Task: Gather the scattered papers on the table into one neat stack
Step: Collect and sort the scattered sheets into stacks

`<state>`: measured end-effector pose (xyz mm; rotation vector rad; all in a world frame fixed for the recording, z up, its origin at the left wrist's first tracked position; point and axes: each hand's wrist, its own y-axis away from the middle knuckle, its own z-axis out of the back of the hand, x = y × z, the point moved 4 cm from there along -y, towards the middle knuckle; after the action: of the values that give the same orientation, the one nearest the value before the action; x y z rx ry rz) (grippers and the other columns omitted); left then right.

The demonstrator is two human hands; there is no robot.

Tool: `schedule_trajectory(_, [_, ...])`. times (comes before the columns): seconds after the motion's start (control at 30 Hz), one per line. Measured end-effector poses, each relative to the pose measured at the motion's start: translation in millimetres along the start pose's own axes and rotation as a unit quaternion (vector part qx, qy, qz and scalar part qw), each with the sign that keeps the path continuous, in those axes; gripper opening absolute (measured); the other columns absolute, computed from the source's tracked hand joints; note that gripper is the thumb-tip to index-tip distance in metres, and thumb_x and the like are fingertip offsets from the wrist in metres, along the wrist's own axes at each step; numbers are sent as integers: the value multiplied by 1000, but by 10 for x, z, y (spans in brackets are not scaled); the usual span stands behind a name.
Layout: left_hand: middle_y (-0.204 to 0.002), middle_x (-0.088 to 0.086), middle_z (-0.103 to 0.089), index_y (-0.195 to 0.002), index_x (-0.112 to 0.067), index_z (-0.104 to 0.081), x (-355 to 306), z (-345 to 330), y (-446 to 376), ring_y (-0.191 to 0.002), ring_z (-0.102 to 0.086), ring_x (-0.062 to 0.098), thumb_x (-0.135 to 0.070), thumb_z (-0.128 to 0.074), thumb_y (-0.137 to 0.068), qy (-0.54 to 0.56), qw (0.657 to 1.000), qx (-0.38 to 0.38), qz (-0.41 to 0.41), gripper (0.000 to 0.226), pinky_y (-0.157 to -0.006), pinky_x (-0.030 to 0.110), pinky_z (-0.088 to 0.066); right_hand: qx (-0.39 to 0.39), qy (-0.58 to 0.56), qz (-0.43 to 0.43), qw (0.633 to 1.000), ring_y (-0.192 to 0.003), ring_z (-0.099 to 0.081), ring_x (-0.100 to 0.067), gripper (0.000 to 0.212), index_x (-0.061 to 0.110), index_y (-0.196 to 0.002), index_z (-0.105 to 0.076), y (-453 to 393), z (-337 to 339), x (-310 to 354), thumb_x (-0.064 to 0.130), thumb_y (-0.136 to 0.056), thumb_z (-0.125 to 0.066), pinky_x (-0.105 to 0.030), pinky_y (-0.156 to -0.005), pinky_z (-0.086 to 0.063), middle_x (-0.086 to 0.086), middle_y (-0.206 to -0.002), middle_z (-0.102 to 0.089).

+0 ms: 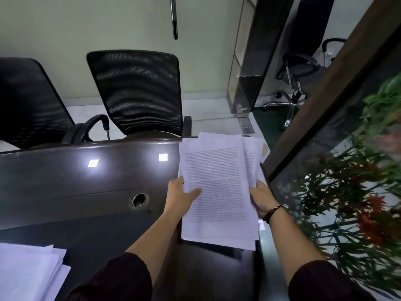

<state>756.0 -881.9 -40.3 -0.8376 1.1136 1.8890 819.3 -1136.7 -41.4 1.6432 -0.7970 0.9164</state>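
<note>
Partly done: both hands, left (181,195) and right (261,199), grip uneven sheets (217,187); another pile (28,272) waits on the table (86,181).

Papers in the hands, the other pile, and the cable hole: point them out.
held papers (214,181): head view, printed top sheet.
other pile (28,272): head view, top sheet, bottom left.
cable hole (139,200): head view, its dark opening.

The table (76,187) in front of me is dark and glossy, and two bright ceiling lights are reflected in it. A round cable hole (139,199) sits near its middle. At my near left, a pile of white papers (28,272) lies on it.
</note>
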Motion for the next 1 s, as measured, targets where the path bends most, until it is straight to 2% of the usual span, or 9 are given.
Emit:
schedule_trajectory(0.1, [-115,-16,-70,-125,-33,-56,-103,93,188,-102,-70,7,-25,-85,-87,53,998,26,2,48,-91,36,-59,5,16,-1,1000,-92,-70,-31,16,6,-107,-74,86,-104,117,13,-101,-61,-35,-72,-60,-9,-95,-78])
schedule_trajectory(0.23, [-122,-11,-67,-138,-40,-33,-112,359,380,-105,-71,14,-11,-85,-86,93,995,19,-19,80,-89,42,-62,28,-54,5,998,-106,-70,-29,54,10,-121,-72,261,-309,311,55,-100,-48,-44,-97,-54,-12,-118,-74])
schedule_trajectory(0.33, [-129,-8,-62,-145,-39,-29,-89,541,561,-110,-69,18,-3,-84,-84,118,992,45,-13,90,-89,42,-62,50,87,87,991,-112,-70,-29,29,16,-121,-68,429,-624,380,26,-94,-71,-41,-93,-58,-2,-115,-76])
schedule_trajectory(0.4, [-133,0,-62,-141,-29,-38,-18,697,675,-112,-70,22,2,-83,-82,172,984,50,6,80,-90,44,-62,47,72,106,991,-111,-70,-31,30,13,-124,-67,528,-759,387,10,-94,-71,-41,-92,-59,-5,-116,-76])
schedule_trajectory(0.6, [-126,19,-73,-131,-4,-65,111,1217,1097,-117,-70,42,0,-80,-85,320,939,123,17,49,-100,62,-55,155,63,99,981,-114,-69,-31,37,7,-131,-62,995,-1330,343,5,-94,-67,-44,-97,-57,-11,-125,-72])
schedule_trajectory(0.73, [-128,25,-71,-128,2,-66,168,1686,1465,-113,-70,45,4,-74,-86,371,926,74,-11,42,-95,59,-58,129,-89,77,985,-109,-57,-41,53,10,-129,-63,1376,-1556,208,40,-87,-76,-42,-92,-50,-14,-131,-65])
schedule_trajectory(0.8, [-127,25,-71,-127,2,-66,180,1937,1663,-109,-72,44,7,-72,-87,427,903,41,-25,42,-91,57,-60,136,-130,46,981,-114,-63,-34,68,16,-124,-69,1643,-1715,2,54,-71,-85,-42,-94,-53,-10,-129,-68])
schedule_trajectory(0.9, [-123,20,-74,-121,-6,-70,238,2337,1977,-109,-73,41,10,-69,-89,472,880,7,-60,35,-92,58,-59,214,-224,-20,951,-109,-70,-30,85,18,-130,-64,2132,-2229,-455,43,-56,-98,-45,-83,-59,-10,-123,-71])
schedule_trajectory(1.0, [-129,21,-71,-125,-5,-68,336,2608,2277,-115,-70,43,8,-73,-87,465,880,-13,-95,40,-96,61,-56,220,-278,3,935,-119,-66,-33,65,16,-144,-51,2498,-2801,-641,14,-85,-77,-51,-89,-58,-13,-132,-65])
